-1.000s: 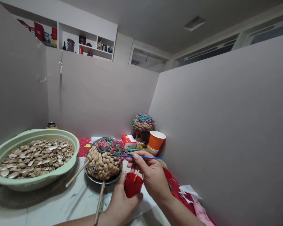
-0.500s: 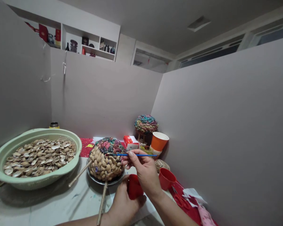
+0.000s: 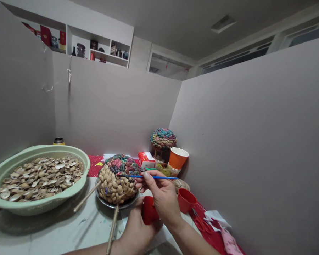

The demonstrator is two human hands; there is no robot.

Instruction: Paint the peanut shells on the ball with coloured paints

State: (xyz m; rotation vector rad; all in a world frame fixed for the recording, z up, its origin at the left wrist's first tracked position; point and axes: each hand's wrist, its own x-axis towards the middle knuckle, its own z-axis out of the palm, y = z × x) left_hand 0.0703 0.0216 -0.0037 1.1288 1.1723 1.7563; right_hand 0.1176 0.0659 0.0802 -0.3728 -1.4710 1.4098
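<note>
Pinched in my right hand (image 3: pixel 163 193) is a thin blue paintbrush (image 3: pixel 146 176), held level, its tip at the surface of a peanut-covered dome (image 3: pixel 118 186). The dome's top is painted in dark green, pink and red, while its lower front is bare tan shell. It rests in a shallow metal bowl (image 3: pixel 104 202), and wooden sticks (image 3: pixel 113 226) jut out from it toward me. Below the brush, my left hand (image 3: pixel 140 223) is wrapped around a small red cup (image 3: pixel 149 211), whose inside I cannot see.
At left stands a green basket (image 3: pixel 85 161) of empty nut shells. Behind on the right are a finished-looking coloured dome (image 3: pixel 163 139), orange paper cups (image 3: pixel 178 157) and a red-white box (image 3: pixel 146 159). Another red cup (image 3: pixel 186 200) and red scissors (image 3: pixel 202 225) lie right of my hands. Grey partitions (image 3: pixel 117 102) enclose the table.
The view has shifted slightly, so everything sits a little further left. The brush tip stays at the dome, and both hands keep their holds.
</note>
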